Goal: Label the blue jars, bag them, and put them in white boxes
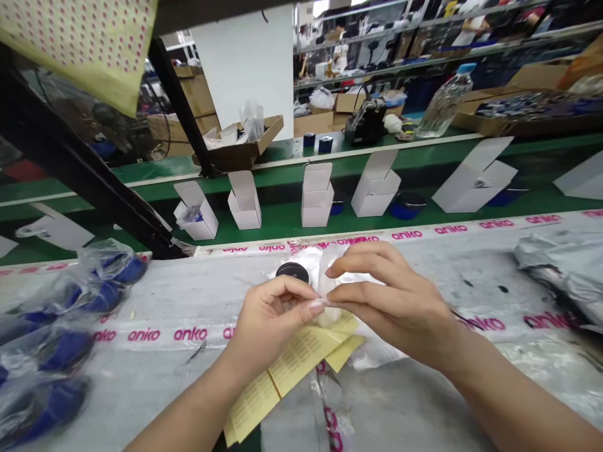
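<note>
Fingers (296, 290) on both hands are closed in a tight pinch on a crinkly clear plastic wrap (342, 270), which sits mid-bench (414, 389) between the hands. Left hand (271, 329) has thumb and fingertips together; right hand (393, 307) curls over from above. I'd keep the pinch right at the fold so the wrap can't slide. A round black lid (293, 272) pokes out behind, partly covered, so no idea what's under it. A yellow leaflet (294, 373) lies below the hands, and the pinched bit itself is hidden.
</note>
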A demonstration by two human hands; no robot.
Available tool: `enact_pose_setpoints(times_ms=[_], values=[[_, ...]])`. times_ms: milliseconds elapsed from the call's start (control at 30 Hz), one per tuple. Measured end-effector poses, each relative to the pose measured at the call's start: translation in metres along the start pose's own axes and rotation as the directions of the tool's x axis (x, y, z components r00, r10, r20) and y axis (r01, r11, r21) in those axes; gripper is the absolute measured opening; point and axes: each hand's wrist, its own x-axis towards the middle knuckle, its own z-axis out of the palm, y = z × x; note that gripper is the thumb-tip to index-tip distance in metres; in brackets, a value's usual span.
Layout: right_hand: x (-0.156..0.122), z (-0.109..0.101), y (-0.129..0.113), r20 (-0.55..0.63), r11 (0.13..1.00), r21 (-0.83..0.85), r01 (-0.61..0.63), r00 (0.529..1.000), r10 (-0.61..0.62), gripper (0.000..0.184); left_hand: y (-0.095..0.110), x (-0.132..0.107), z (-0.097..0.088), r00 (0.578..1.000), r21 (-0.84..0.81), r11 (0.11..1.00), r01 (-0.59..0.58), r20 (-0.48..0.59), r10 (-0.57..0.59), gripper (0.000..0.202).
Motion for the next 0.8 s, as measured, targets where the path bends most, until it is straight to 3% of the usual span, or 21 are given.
enact_pose_setpoints(times_ms=[67, 167, 300, 500, 633, 733, 800], values=[[0.0, 0.004, 0.0, 0.059, 0.995, 0.091, -0.046, 0.997, 0.04, 0.007, 0.003, 0.0, -0.002, 0.999, -0.093, 0.995, 0.034, 0.004, -0.034, 0.018], [-0.001, 0.008, -0.002, 0.13, 0.967, 0.235, -0.1, 0.989, 0.07, 0.018, 0.004, 0.002, -0.005, 0.998, -0.187, 0.98, 0.07, 0.018, -0.068, 0.03], [-0.003, 0.013, -0.005, 0.118, 0.943, 0.324, -0.078, 0.992, 0.042, 0.014, 0.004, 0.004, -0.007, 0.996, -0.218, 0.971, 0.093, 0.013, -0.092, 0.048], [-0.006, 0.013, -0.005, 0.053, 0.921, 0.356, -0.16, 0.987, 0.151, 0.012, 0.001, 0.002, -0.011, 0.984, -0.116, 0.979, 0.167, 0.079, -0.159, 0.035], [-0.008, 0.011, -0.004, 0.044, 0.847, 0.466, -0.256, 0.963, 0.267, 0.014, -0.001, 0.002, -0.016, 0.987, -0.167, 0.984, 0.066, 0.158, -0.04, 0.038], [-0.008, 0.011, -0.007, 0.148, 0.766, 0.525, -0.37, 0.926, 0.346, 0.014, -0.003, 0.002, -0.017, 0.984, -0.234, 0.972, -0.023, 0.168, 0.063, 0.042], [-0.01, 0.012, -0.011, 0.208, 0.68, 0.593, -0.43, 0.898, 0.387, 0.013, -0.003, 0.002, -0.016, 0.987, -0.266, 0.964, -0.017, 0.15, 0.058, 0.042]])
